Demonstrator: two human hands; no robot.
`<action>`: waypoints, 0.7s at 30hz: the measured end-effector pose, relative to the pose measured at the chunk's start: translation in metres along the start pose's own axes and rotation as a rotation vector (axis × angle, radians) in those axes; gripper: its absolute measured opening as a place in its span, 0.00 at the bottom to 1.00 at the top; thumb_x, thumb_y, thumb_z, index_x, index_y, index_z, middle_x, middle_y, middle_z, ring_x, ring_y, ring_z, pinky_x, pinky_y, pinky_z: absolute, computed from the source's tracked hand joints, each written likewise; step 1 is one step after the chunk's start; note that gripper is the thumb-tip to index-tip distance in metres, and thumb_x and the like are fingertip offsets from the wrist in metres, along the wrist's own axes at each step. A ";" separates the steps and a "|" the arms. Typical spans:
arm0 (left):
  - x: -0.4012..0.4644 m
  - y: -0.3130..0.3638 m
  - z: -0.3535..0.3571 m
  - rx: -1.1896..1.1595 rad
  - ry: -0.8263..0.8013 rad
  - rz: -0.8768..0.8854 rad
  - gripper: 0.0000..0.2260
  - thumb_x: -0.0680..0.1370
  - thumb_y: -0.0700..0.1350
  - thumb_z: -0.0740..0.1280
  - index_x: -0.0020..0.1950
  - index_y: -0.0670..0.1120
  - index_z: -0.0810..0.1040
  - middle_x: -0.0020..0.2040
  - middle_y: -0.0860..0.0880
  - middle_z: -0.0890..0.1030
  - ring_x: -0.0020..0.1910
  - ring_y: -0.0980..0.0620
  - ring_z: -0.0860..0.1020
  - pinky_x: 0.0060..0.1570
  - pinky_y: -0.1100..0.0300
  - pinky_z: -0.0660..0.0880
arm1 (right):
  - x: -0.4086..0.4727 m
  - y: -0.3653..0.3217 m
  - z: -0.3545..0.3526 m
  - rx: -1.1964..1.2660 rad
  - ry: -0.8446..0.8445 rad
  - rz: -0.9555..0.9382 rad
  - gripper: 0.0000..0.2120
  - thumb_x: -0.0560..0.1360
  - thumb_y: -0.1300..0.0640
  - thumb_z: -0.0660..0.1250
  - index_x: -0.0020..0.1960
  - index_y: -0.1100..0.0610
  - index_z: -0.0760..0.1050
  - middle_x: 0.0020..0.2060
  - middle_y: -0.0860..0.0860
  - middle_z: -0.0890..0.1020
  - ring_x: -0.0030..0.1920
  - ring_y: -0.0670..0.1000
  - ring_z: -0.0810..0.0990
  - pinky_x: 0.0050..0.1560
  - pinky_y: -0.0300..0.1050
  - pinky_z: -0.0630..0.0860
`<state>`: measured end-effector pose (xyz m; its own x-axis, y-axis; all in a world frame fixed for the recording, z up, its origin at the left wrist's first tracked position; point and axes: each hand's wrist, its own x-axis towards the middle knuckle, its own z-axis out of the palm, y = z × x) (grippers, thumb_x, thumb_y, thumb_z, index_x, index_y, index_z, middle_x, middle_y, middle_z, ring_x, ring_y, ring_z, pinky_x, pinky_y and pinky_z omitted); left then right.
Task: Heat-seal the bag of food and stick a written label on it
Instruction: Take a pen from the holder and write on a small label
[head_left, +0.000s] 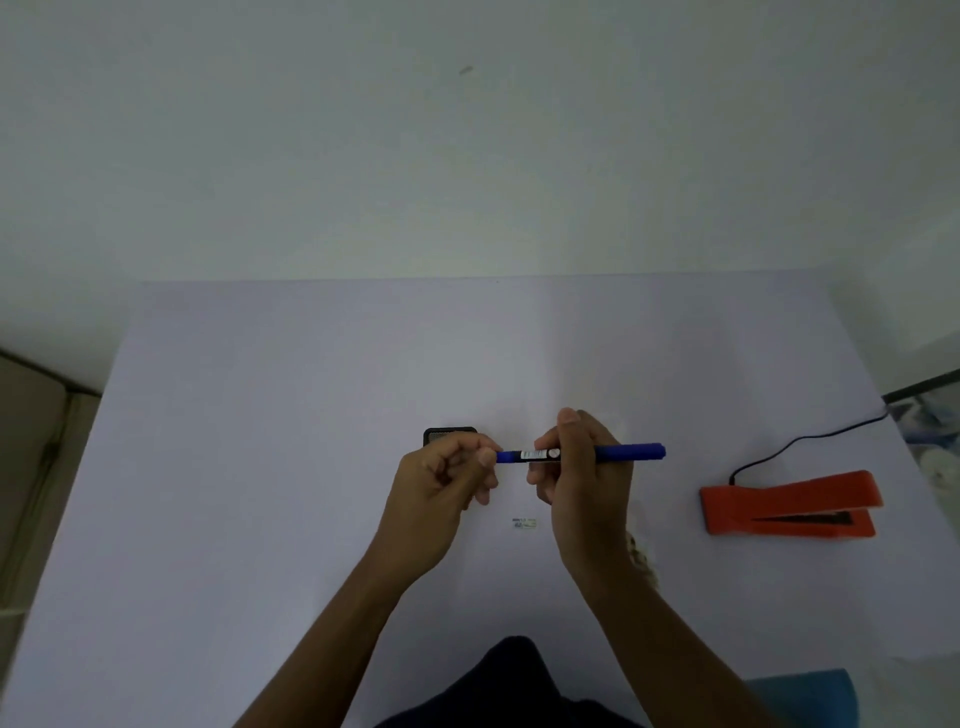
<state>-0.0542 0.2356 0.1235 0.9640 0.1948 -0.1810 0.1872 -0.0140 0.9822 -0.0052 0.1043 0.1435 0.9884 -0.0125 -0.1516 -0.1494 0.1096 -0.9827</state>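
A pale lilac table (260, 467) fills the view under a bare whitish wall. Above its middle both hands meet on a blue pen (582, 453) held level: the left hand (441, 488) has its fingertips pressed together around the pen's left end, seemingly on the cap, while the right hand (582, 478) has its fingers curled round the barrel, the far end jutting out to the right. Whether the cap is coming off or going on cannot be told. Just below the hands a small white label (524, 523) lies flat on the table with faint blue marks on it, too small to read. A speckled scrap beside the right wrist may be the bag of food (640, 556), mostly hidden. Well to the right sits the orange heat sealer (789, 506), jaws parted, its black cord (800, 441) trailing off. Sealing cannot be confirmed; sticking the label appears left.
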 end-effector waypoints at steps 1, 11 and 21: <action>0.002 0.003 0.000 0.010 -0.026 -0.012 0.11 0.79 0.49 0.61 0.46 0.46 0.80 0.34 0.50 0.80 0.32 0.55 0.76 0.33 0.64 0.73 | 0.001 0.001 0.001 0.004 0.016 -0.006 0.16 0.78 0.54 0.61 0.32 0.56 0.73 0.21 0.53 0.72 0.21 0.47 0.70 0.22 0.37 0.66; 0.012 0.022 -0.017 -0.071 -0.084 -0.150 0.19 0.83 0.49 0.58 0.34 0.51 0.77 0.28 0.52 0.72 0.27 0.56 0.68 0.31 0.65 0.69 | 0.007 0.011 0.023 -0.117 -0.067 -0.242 0.18 0.77 0.50 0.58 0.34 0.61 0.69 0.24 0.49 0.74 0.23 0.45 0.73 0.24 0.41 0.72; 0.048 -0.036 -0.084 0.619 0.298 -0.065 0.15 0.81 0.46 0.64 0.36 0.42 0.77 0.28 0.52 0.76 0.25 0.56 0.71 0.27 0.70 0.68 | 0.044 0.120 0.008 -0.309 -0.213 0.098 0.17 0.80 0.41 0.62 0.53 0.55 0.75 0.38 0.53 0.81 0.36 0.47 0.76 0.38 0.43 0.73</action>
<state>-0.0300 0.3278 0.0832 0.8706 0.4745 -0.1300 0.4019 -0.5335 0.7442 0.0210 0.1253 0.0201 0.9479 0.1934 -0.2532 -0.2134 -0.2046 -0.9553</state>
